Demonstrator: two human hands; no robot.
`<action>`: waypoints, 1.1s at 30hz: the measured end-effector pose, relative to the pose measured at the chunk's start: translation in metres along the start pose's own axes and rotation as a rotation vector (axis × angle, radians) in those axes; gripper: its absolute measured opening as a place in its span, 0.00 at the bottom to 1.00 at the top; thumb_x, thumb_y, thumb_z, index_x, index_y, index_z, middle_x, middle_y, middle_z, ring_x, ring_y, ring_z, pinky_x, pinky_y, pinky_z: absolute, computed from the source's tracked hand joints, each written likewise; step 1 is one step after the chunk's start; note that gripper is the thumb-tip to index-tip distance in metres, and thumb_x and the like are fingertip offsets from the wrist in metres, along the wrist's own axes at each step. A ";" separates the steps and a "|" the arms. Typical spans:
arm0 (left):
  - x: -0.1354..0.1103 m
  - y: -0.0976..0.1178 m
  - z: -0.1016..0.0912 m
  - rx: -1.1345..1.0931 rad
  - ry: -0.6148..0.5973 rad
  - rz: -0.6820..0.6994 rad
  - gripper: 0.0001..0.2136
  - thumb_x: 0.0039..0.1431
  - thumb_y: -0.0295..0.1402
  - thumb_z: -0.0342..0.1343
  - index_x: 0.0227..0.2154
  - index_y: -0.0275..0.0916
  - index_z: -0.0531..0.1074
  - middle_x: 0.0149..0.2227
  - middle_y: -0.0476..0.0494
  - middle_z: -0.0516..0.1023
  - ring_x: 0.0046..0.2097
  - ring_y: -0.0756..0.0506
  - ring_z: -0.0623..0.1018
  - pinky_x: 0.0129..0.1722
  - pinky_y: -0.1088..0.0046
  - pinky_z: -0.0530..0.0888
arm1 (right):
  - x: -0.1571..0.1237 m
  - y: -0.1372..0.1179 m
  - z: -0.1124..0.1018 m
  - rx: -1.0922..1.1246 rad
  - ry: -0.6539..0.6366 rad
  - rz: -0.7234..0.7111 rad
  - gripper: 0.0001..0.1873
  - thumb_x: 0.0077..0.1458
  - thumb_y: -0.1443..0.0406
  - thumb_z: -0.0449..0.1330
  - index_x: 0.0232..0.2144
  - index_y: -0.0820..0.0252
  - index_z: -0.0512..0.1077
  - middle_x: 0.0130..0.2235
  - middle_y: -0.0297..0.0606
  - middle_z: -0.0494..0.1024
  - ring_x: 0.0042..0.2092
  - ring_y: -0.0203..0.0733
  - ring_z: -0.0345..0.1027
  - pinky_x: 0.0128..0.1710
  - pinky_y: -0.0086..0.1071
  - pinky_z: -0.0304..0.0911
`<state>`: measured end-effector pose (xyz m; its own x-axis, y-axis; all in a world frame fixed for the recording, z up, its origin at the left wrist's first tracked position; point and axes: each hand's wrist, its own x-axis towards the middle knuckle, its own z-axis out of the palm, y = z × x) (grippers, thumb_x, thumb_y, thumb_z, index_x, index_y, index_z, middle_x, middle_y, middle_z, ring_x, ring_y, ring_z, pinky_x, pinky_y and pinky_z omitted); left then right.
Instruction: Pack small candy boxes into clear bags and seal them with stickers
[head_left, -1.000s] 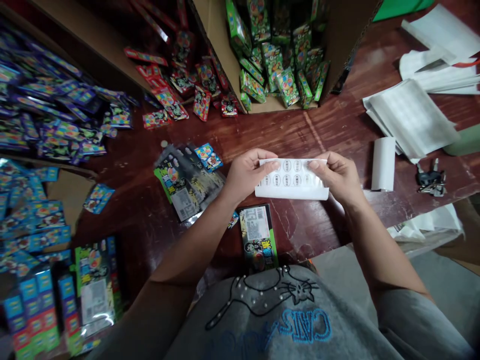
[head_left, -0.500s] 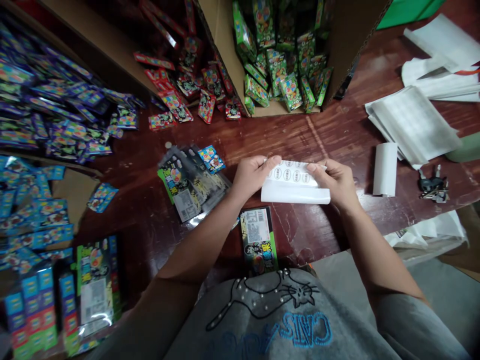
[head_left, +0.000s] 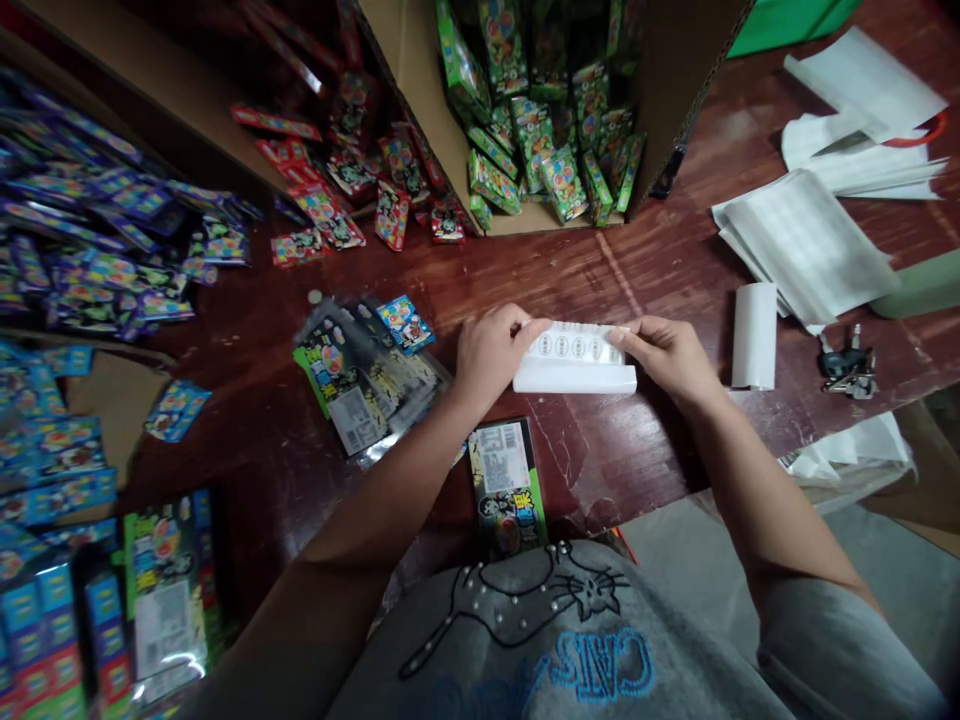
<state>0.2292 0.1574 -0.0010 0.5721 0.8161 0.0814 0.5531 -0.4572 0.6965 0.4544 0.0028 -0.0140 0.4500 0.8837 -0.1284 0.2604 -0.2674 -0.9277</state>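
Observation:
A curled white sheet of round stickers (head_left: 574, 378) lies across the middle of the head view, its lower part rolled over. My left hand (head_left: 491, 350) grips its left end, thumb on top. At the upper right edge, my right hand (head_left: 669, 355) pinches the sheet between thumb and fingers. Rows of round printed stickers show between the two thumbs. Just below the sheet lies a black and green printed packet (head_left: 510, 485) with a white label. Left of my left hand is a fanned pile of clear printed bags (head_left: 367, 375), with a small blue box (head_left: 406, 324) on it.
Cardboard boxes hold red boxes (head_left: 352, 170) and green boxes (head_left: 536, 140) at the back. Purple boxes (head_left: 97, 220) and blue boxes (head_left: 56, 440) are heaped at left. At right are a white roll (head_left: 754, 335), stacked sheets (head_left: 810, 240) and keys (head_left: 847, 365).
The whole view has shifted, so most things sit further left. My right hand has moved to the sheet's upper right corner, and the rolled part looks drawn up slightly.

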 end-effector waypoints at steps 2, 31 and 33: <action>-0.012 0.011 0.004 0.164 0.072 0.163 0.10 0.66 0.40 0.69 0.44 0.41 0.80 0.50 0.38 0.83 0.51 0.36 0.79 0.52 0.59 0.71 | 0.004 0.006 -0.002 -0.144 0.019 -0.029 0.24 0.58 0.43 0.68 0.28 0.57 0.80 0.29 0.36 0.83 0.31 0.40 0.72 0.33 0.34 0.63; -0.091 -0.010 -0.041 0.270 -0.072 0.229 0.10 0.75 0.33 0.56 0.50 0.41 0.82 0.54 0.40 0.83 0.59 0.37 0.74 0.63 0.53 0.70 | -0.034 -0.075 -0.035 -0.074 -0.335 -0.367 0.04 0.65 0.62 0.69 0.39 0.52 0.77 0.35 0.34 0.77 0.36 0.37 0.71 0.39 0.35 0.65; -0.114 -0.018 -0.058 0.263 -0.197 0.191 0.10 0.75 0.32 0.55 0.41 0.41 0.83 0.45 0.42 0.84 0.52 0.38 0.76 0.59 0.54 0.71 | -0.047 -0.077 -0.015 0.064 -0.400 -0.307 0.06 0.64 0.63 0.70 0.41 0.51 0.77 0.37 0.33 0.78 0.37 0.36 0.72 0.38 0.32 0.67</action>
<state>0.1188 0.0933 0.0181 0.7712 0.6356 0.0355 0.5471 -0.6903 0.4734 0.4259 -0.0240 0.0690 -0.0045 0.9992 0.0409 0.2710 0.0406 -0.9617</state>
